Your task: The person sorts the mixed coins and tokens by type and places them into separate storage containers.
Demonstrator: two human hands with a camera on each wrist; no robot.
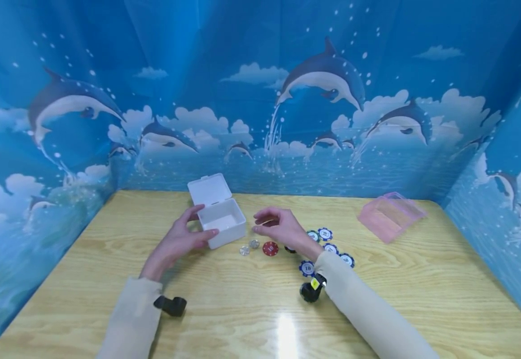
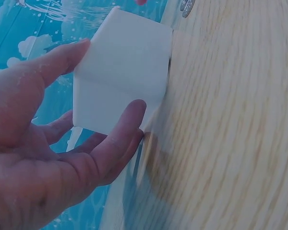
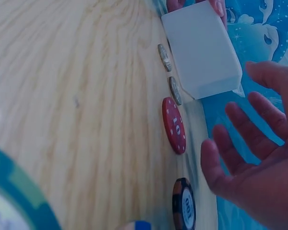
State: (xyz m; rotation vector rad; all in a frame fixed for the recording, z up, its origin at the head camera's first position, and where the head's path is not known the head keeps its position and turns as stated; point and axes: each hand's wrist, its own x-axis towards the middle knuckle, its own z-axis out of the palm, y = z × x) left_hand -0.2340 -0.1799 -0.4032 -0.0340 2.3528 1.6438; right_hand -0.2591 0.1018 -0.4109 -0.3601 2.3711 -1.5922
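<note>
The white box [image 1: 230, 236] stands on the surface [image 1: 224, 304], its lid [image 1: 209, 189] tipped back; the left hand [image 1: 180, 235] grips its left side between thumb and fingers. Beside it, the right hand [image 1: 282, 229] hovers with fingers loosely bent and apart, apparently holding nothing, though the palm is partly hidden. Nearby lie two coins [image 1: 244, 251], a red chip [image 1: 270, 249] and scattered blue-edged chips [image 1: 325, 234]. A pink container [image 1: 382, 220] sits far right on the pale wood grain; dolphin-printed blue cloth [image 1: 175, 45] hangs behind and at both sides.
</note>
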